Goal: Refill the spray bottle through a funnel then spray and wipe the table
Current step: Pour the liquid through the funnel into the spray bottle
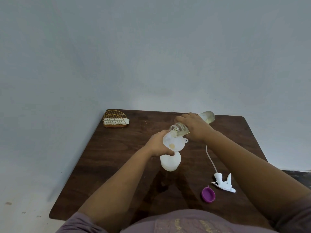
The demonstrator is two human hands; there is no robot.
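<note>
Now clamped in the right hand [196, 127], clear refill bottle [192, 124] lying tilted, base toward upper right, mouth lower left over the funnel [174, 142], itself gripped by the left hand [159, 145] atop the white spray bottle [170, 161] at frame centre.

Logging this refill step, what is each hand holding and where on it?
Right hand grips the tilted clear bottle around its middle. Left hand steadies the white funnel at its rim, atop the spray bottle.
</note>
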